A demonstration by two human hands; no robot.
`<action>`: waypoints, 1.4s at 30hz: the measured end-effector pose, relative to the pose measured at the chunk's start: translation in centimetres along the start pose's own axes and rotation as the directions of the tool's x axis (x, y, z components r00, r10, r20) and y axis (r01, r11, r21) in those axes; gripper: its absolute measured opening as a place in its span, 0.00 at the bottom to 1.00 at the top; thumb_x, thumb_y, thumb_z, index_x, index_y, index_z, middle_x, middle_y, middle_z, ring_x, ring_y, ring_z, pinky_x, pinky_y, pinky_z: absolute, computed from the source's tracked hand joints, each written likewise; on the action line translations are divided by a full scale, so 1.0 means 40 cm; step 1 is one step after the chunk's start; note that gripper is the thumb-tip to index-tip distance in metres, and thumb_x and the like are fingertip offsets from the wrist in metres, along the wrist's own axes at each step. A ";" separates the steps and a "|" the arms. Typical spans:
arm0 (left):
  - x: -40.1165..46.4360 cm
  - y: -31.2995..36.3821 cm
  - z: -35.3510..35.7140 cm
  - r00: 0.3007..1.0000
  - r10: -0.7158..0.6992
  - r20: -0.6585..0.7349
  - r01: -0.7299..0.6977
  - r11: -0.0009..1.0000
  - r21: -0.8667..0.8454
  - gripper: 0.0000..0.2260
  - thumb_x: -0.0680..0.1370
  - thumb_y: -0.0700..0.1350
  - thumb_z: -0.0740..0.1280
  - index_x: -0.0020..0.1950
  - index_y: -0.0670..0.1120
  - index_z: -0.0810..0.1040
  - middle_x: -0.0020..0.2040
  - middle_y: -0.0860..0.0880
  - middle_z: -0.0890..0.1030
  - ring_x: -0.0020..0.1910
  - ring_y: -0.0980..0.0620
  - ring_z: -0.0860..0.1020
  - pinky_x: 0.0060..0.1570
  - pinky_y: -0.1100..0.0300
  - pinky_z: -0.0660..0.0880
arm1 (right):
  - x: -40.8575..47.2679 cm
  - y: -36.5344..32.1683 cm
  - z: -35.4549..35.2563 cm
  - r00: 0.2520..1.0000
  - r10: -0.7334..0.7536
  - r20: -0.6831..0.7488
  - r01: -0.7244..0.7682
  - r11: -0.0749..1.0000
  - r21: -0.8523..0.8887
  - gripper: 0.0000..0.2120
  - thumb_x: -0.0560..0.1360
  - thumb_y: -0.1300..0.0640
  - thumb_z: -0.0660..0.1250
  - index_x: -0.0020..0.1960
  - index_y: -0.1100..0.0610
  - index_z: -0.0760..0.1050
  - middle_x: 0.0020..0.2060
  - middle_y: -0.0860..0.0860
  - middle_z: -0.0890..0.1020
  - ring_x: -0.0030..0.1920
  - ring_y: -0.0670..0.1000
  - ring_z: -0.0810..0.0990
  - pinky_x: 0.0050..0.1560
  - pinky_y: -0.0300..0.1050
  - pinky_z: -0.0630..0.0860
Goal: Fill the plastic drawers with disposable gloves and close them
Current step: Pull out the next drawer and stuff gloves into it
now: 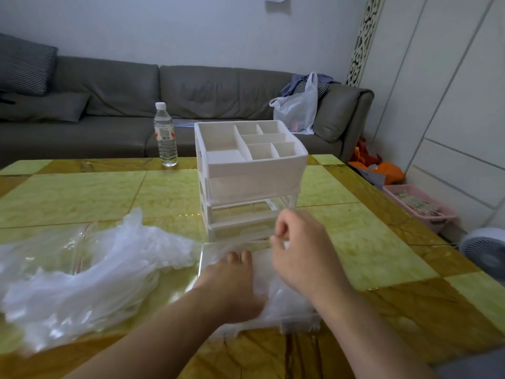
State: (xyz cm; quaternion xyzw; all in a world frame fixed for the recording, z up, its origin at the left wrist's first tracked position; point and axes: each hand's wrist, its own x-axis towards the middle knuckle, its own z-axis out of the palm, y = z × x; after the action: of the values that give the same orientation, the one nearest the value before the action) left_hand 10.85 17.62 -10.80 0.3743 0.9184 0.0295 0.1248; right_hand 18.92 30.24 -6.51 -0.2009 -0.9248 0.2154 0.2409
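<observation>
Clear gloves (262,272) in the drawer (216,248) lie under the flat left hand (232,283); right hand (297,250) pinches them.

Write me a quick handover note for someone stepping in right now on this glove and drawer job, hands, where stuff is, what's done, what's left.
Left hand: fingers flat, pressing gloves down into the clear drawer, which lies out of the organizer on the table.
Right hand: fingers curled at the drawer's far edge; whether it pinches anything is unclear.
White organizer: stands behind the drawer; lower slot is open and empty, upper drawer looks shut.
Loose glove pile: on the table, left of the drawer.
Done: some gloves in the drawer.
Left: finish packing, slide the drawer back, close it, fill any others.
</observation>
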 end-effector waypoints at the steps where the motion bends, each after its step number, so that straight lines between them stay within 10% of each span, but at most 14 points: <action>1: 0.000 0.002 0.000 1.000 0.014 -0.002 -0.014 1.000 0.005 0.35 0.76 0.65 0.60 0.77 0.47 0.59 0.71 0.44 0.70 0.67 0.42 0.74 0.61 0.46 0.75 | -0.008 -0.013 0.010 0.996 -0.038 0.083 0.037 0.999 0.011 0.10 0.78 0.57 0.69 0.42 0.48 0.71 0.43 0.44 0.75 0.44 0.47 0.77 0.44 0.48 0.80; 4: -0.010 0.007 -0.005 1.000 0.014 0.027 -0.014 1.000 -0.006 0.32 0.78 0.60 0.62 0.77 0.45 0.58 0.71 0.44 0.69 0.68 0.43 0.72 0.61 0.48 0.73 | -0.034 -0.011 0.047 0.903 0.044 0.428 0.033 0.984 -0.173 0.07 0.74 0.59 0.68 0.50 0.49 0.77 0.53 0.47 0.77 0.60 0.53 0.77 0.56 0.50 0.80; 7: -0.013 -0.005 0.005 0.998 -0.027 0.061 0.031 0.997 -0.066 0.40 0.73 0.68 0.63 0.75 0.45 0.59 0.69 0.43 0.68 0.68 0.43 0.73 0.59 0.49 0.73 | -0.040 0.021 0.070 0.790 0.157 0.593 -0.006 0.969 -0.249 0.28 0.72 0.61 0.72 0.70 0.51 0.71 0.74 0.49 0.63 0.78 0.53 0.60 0.74 0.48 0.71; 12: -0.010 -0.015 0.011 0.989 -0.137 0.060 0.147 0.960 -0.240 0.44 0.72 0.66 0.68 0.76 0.40 0.55 0.73 0.41 0.67 0.69 0.42 0.73 0.64 0.49 0.74 | -0.039 0.016 0.083 0.702 0.253 0.666 -0.095 0.960 -0.265 0.52 0.72 0.63 0.77 0.85 0.51 0.49 0.84 0.52 0.40 0.85 0.56 0.42 0.81 0.49 0.61; 18: -0.038 -0.002 0.008 0.986 -0.165 -0.001 0.158 0.943 -0.292 0.37 0.75 0.62 0.66 0.74 0.42 0.58 0.72 0.43 0.67 0.70 0.44 0.71 0.65 0.50 0.75 | -0.026 0.031 0.110 0.711 0.274 0.647 -0.131 0.956 -0.261 0.52 0.71 0.58 0.79 0.85 0.48 0.51 0.83 0.52 0.45 0.84 0.57 0.49 0.80 0.53 0.63; 23: -0.121 0.013 -0.044 0.962 0.106 -0.252 -0.093 0.994 0.062 0.18 0.80 0.56 0.64 0.67 0.50 0.69 0.66 0.49 0.66 0.67 0.46 0.67 0.64 0.56 0.69 | -0.014 0.027 0.131 0.682 0.283 0.674 -0.098 0.949 -0.299 0.45 0.76 0.53 0.73 0.85 0.48 0.49 0.83 0.57 0.45 0.84 0.60 0.44 0.82 0.60 0.59; 27: -0.146 0.029 -0.047 0.913 0.295 -0.282 -0.274 0.955 0.112 0.22 0.78 0.48 0.66 0.71 0.51 0.68 0.69 0.52 0.61 0.69 0.49 0.60 0.70 0.59 0.61 | -0.013 0.034 0.152 0.686 0.259 0.680 -0.055 0.951 -0.306 0.48 0.73 0.49 0.72 0.84 0.46 0.47 0.84 0.56 0.47 0.84 0.62 0.39 0.82 0.62 0.55; 35: -0.065 0.006 -0.019 0.991 -0.117 0.069 0.124 0.987 -0.098 0.31 0.76 0.59 0.66 0.73 0.43 0.63 0.72 0.42 0.55 0.72 0.39 0.61 0.70 0.51 0.68 | -0.017 0.019 0.112 0.684 0.287 0.671 -0.114 0.950 -0.291 0.49 0.71 0.51 0.78 0.82 0.51 0.52 0.81 0.55 0.48 0.83 0.59 0.49 0.80 0.57 0.61; 42: -0.029 0.036 0.017 0.950 -0.307 0.061 0.312 0.910 -0.274 0.34 0.79 0.61 0.59 0.77 0.43 0.53 0.76 0.39 0.53 0.77 0.37 0.55 0.74 0.45 0.58 | -0.021 0.020 0.103 0.695 0.290 0.658 -0.155 0.954 -0.257 0.55 0.71 0.55 0.79 0.85 0.50 0.46 0.83 0.53 0.42 0.84 0.58 0.45 0.81 0.56 0.60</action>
State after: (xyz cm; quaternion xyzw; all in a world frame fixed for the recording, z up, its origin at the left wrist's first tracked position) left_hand 12.80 17.83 -10.99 0.2031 0.9515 0.1358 0.1872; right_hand 17.61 29.25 -10.44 -0.2382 -0.9318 0.2170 -0.1668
